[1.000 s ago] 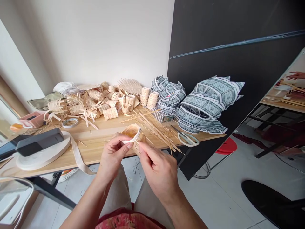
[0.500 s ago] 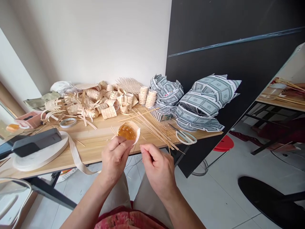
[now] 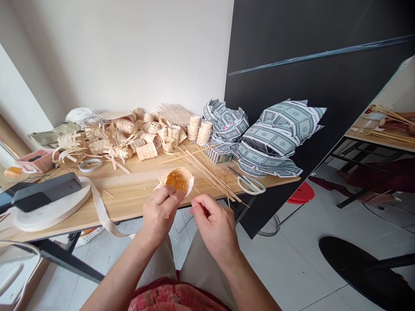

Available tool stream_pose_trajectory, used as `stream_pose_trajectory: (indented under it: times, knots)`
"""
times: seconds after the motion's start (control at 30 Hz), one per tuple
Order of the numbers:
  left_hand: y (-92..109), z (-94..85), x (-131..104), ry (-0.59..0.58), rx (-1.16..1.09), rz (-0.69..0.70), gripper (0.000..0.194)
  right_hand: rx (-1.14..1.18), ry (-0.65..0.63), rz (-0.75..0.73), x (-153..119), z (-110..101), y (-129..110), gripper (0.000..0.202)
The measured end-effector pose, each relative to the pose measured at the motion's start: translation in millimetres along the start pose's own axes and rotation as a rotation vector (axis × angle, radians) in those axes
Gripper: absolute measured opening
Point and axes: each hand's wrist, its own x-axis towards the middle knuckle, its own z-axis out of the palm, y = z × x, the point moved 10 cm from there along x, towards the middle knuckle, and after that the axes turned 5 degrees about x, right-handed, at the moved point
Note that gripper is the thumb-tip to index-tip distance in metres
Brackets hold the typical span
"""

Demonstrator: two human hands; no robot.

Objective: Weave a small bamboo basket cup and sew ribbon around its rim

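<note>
A small woven bamboo basket point(image 3: 177, 179) is held over the table's front edge, its mouth tipped so that the amber-toned inside shows. My left hand point(image 3: 162, 212) is closed around its near side. A white strip of trim point(image 3: 191, 185) runs along the right part of the rim. Just right of the basket, my right hand point(image 3: 215, 225) is pinched, thumb against forefinger. Whatever lies in that pinch is too fine to make out. Loose bamboo strips point(image 3: 207, 172) lie on the table beyond my right hand.
Along the wall are several woven baskets point(image 3: 146, 151). Folded-card bowls point(image 3: 275, 134) stand at the right, near scissors point(image 3: 250, 183). On the left lie a roll of white webbing point(image 3: 55, 216), a dark box-shaped device point(image 3: 47, 192) and a tape roll point(image 3: 90, 165). A red stool point(image 3: 301, 193) stands beyond.
The basket has shifted slightly right and turned a little, showing more of its right rim. My right hand stays pinched close by. The whole view has drifted slightly.
</note>
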Motion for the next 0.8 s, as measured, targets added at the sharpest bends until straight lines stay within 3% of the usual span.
stream_pose_trajectory:
  times: [0.2, 0.37, 0.53, 0.67, 0.73, 0.8]
  knots:
    - [11.0, 8.2, -1.5, -0.069, 0.014, 0.083, 0.018, -0.055, -0.033, 0.016, 2.2, -3.6, 4.5, 0.02]
    - [17.4, 20.7, -4.9, -0.147, 0.057, 0.209, 0.026, -0.233, 0.01, -0.087, 10.5, -24.7, -10.4, 0.02]
    - [28.6, 30.0, -10.5, -0.227, 0.045, 0.31, 0.029, -0.54, -0.324, 0.031, 21.2, 6.8, -1.3, 0.02]
    - [33.3, 30.0, -12.0, -0.239, 0.044, 0.356, 0.033, -0.585, -0.426, 0.052, 22.6, 23.5, 6.8, 0.021]
    - [33.6, 28.4, -12.5, -0.239, 0.041, 0.363, 0.033, -0.533, -0.4, -0.001, 22.2, 25.3, 3.8, 0.021]
    - [34.8, 27.8, -14.6, -0.25, 0.031, 0.378, 0.032, -0.42, -0.265, -0.086, 23.0, 14.6, -7.6, 0.02]
